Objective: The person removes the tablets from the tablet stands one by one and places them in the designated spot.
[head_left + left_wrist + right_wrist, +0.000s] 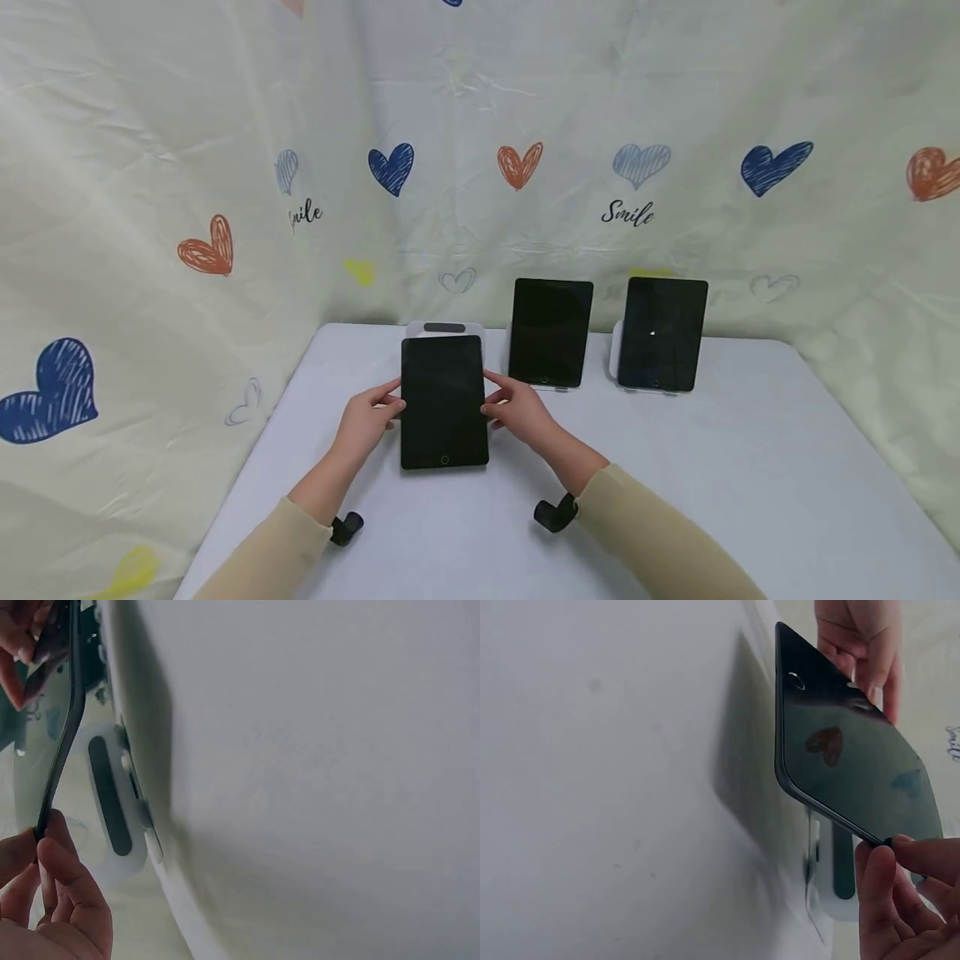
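Observation:
A black tablet (444, 402) is held up in front of a white stand (477, 330), screen toward me and round button at the bottom. My left hand (366, 418) pinches its left edge between thumb and fingers. On the opposite edge, my right hand (522, 410) pinches in the same way. The right wrist view shows the tablet (847, 750) tilted, with its shadow on the table beneath it. In the left wrist view it appears edge-on, and the stand's dark oblong pad (110, 796) shows behind. The lower part of the stand is hidden by the tablet in the head view.
To the right, a second tablet (551, 333) and a third tablet (663, 335) lean on white stands near the back of the white table (675, 483). A curtain (465, 100) printed with hearts hangs right behind the table. Black wrist cameras hang below both sleeves.

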Tool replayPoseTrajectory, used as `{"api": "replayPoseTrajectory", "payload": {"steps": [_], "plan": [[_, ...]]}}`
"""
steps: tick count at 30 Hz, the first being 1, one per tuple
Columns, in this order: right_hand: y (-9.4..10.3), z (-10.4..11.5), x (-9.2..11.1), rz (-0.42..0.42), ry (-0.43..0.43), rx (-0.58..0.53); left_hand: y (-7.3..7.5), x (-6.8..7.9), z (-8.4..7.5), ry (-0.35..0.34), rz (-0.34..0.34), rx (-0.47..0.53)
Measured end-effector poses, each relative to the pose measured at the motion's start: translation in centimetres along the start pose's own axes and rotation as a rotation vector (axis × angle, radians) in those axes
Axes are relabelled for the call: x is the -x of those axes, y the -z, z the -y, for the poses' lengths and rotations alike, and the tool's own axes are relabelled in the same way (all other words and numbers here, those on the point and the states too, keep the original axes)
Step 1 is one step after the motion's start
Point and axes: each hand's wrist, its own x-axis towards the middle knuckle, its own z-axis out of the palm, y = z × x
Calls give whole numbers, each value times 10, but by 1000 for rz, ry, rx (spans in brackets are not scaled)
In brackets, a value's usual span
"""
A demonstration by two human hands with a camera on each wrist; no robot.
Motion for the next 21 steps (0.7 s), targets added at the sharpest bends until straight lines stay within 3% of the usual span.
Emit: {"api": "replayPoseTrajectory", "payload": {"steps": [7,13,21], "plan": [[-12,-8,7,39,-50,-5,5,11,10,32,49,-16],[-22,-16,13,79,-61,11,8,18,17,57,69,-71],[-31,-23,23,105,-53,2,8,21,27,114,148,-57]]}}
